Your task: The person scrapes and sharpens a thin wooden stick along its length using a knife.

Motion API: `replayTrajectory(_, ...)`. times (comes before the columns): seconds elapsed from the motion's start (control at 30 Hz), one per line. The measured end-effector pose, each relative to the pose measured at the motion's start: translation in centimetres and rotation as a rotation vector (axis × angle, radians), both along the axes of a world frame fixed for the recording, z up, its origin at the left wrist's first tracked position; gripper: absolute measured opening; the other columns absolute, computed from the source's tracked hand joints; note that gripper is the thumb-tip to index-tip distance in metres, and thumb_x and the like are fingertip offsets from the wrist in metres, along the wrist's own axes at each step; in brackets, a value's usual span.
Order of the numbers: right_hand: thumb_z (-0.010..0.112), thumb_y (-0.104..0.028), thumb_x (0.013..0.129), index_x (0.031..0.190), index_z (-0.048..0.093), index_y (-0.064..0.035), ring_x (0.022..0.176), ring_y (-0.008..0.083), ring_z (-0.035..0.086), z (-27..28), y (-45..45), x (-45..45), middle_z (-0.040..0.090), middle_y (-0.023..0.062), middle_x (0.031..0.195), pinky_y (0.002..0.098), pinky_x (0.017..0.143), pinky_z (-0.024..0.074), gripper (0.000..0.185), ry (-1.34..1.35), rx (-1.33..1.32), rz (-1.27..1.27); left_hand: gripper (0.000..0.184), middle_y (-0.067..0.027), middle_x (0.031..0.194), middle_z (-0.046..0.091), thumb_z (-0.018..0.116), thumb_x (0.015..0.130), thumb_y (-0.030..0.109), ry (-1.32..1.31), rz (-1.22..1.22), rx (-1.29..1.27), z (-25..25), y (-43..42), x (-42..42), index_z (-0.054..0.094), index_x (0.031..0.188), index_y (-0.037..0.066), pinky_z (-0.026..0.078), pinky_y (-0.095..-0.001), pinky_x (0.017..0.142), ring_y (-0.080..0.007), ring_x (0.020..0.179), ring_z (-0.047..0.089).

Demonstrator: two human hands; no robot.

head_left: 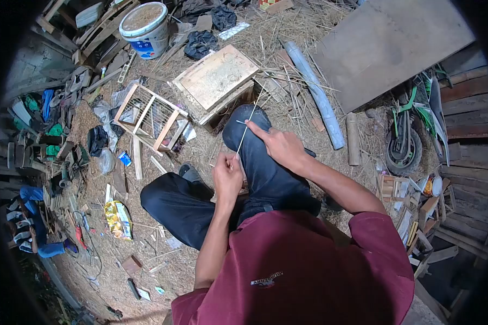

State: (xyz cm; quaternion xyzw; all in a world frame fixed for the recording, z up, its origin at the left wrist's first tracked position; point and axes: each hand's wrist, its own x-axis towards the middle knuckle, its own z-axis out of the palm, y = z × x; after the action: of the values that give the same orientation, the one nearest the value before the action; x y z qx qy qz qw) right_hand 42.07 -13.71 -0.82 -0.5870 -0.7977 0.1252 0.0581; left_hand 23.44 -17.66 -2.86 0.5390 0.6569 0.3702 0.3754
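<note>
My left hand (pixel 228 172) is closed in a pinch on the lower end of a thin pale stick (pixel 246 131), which slants up across my raised knee. My right hand (pixel 283 146) rests on that knee, index finger stretched along what looks like a knife (pixel 241 122). Its short light tip crosses the stick just past my fingertip. A dark end, probably the handle, pokes out behind the hand; the middle is hidden under my palm. Beyond my knee stands a low wooden bench (pixel 217 76) with shavings on top. A small slatted wooden cage (pixel 152 119) lies to its left.
A white bucket (pixel 145 32) stands at the back left. A grey pipe (pixel 315 97) and a large board (pixel 393 49) lie right of the bench, near a small green motorbike (pixel 415 119). Wood scraps and straw litter the ground. Another person (pixel 35 222) is at the far left.
</note>
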Motion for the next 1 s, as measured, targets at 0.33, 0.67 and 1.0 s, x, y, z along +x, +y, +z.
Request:
replayTrajectory(0.33, 0.051, -0.007, 0.089, 0.149, 0.034, -0.0285, 0.067, 0.0398, 0.065, -0.1, 1.0, 1.1, 0.065, 0.0211, 0.081, 0.0498, 0.062, 0.0533, 0.066, 0.222, -0.035, -0.164, 0.012, 0.0043, 0.066, 0.053, 0.061, 0.094, 0.008, -0.255, 0.129, -0.176, 1.2, -9.1, -9.1, 0.058, 0.085, 0.001, 0.032, -0.02, 0.051, -0.0004, 0.06, 0.042)
replayTrajectory(0.67, 0.05, -0.008, 0.088, 0.15, 0.032, -0.0325, 0.065, 0.0382, 0.066, 1.1, 0.0, -0.4, 0.064, 0.0192, 0.08, 0.049, 0.057, 0.055, 0.069, 0.031, -0.034, 0.046, 0.013, -0.0128, 0.067, 0.063, 0.063, 0.09, 0.009, 0.081, -0.007, 0.112, 0.0, 1.8, 1.3, 0.061, 0.087, -0.003, 0.047, -0.033, 0.057, -0.0165, 0.058, 0.059)
replayTrajectory(1.0, 0.051, -0.008, 0.089, 0.149, 0.033, -0.0283, 0.065, 0.0396, 0.066, -0.3, 0.5, 0.8, 0.065, 0.021, 0.082, 0.0507, 0.057, 0.0538, 0.066, 0.026, -0.062, -0.135, 0.008, -0.0181, 0.07, 0.065, 0.062, 0.091, 0.01, 0.24, -0.075, 0.152, -1.1, -6.4, -5.5, 0.059, 0.091, 0.003, 0.052, -0.039, 0.052, -0.0316, 0.059, 0.067)
